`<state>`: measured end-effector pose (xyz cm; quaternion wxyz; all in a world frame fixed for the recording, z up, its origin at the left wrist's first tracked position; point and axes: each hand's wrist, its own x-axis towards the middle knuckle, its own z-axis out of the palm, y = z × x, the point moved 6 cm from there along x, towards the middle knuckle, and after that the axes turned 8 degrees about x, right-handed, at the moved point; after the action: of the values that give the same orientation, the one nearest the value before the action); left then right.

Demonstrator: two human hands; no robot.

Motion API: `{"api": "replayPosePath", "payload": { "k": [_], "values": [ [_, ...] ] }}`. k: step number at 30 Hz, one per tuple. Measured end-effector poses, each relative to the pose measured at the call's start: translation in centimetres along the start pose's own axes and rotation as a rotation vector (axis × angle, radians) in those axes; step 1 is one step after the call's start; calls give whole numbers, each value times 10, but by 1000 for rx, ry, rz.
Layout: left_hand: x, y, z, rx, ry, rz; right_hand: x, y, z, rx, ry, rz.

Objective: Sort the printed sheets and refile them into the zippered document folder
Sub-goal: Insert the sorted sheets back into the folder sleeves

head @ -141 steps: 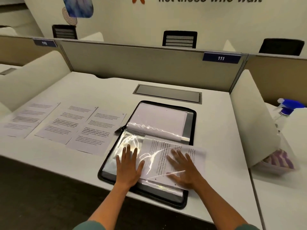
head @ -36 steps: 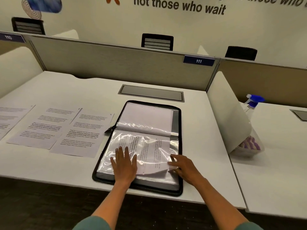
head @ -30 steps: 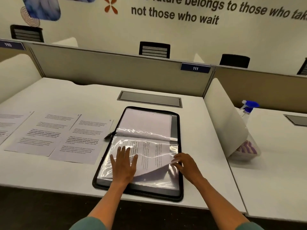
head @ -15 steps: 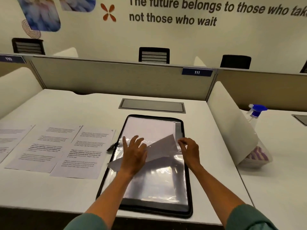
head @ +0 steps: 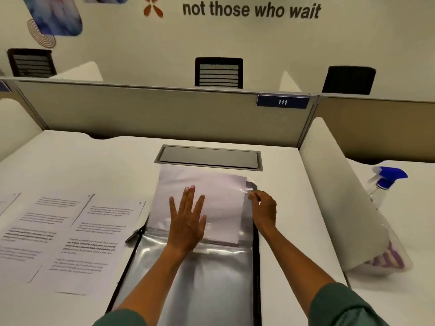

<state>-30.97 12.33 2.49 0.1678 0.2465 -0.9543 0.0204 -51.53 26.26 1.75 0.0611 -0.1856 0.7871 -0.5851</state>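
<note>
The black zippered document folder (head: 256, 260) lies open on the white desk in front of me. A clear sleeve holding a sheet, its blank back up (head: 219, 196), lies flipped onto the far half. My left hand (head: 188, 220) presses flat on that sleeve with straight fingers. At the sleeve's right edge, near the far right corner, my right hand (head: 263, 208) pinches the plastic. The near half shows an empty shiny plastic sleeve (head: 207, 278). Three printed sheets (head: 91, 241) lie side by side on the desk left of the folder.
A grey cable hatch (head: 209, 157) sits in the desk behind the folder. A white side divider (head: 336, 198) stands to the right, with a blue-topped spray bottle (head: 386, 182) beyond it. A beige partition (head: 164, 114) closes the far edge.
The sleeve with the printed sheet has been turned from the near half over onto the far half. Both hands moved away from me with it.
</note>
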Motion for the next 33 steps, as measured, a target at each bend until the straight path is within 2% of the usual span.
{"api": "replayPosePath", "payload": {
  "k": [8, 13, 17, 22, 33],
  "values": [
    [17, -21, 67, 73, -320, -150, 56, 37, 33, -30, -65, 38],
    [16, -26, 100, 69, -445, -225, 68, 55, 46, -256, -134, -5],
    [18, -21, 108, 64, -474, -242, 62, 59, 52, -295, -180, -159],
    [20, -28, 94, 17, -409, -271, 51, 53, 63, -375, -272, -217],
    [-36, -135, 59, 50, -381, -451, 4, -15, 145, -420, -399, -359]
  ]
}}
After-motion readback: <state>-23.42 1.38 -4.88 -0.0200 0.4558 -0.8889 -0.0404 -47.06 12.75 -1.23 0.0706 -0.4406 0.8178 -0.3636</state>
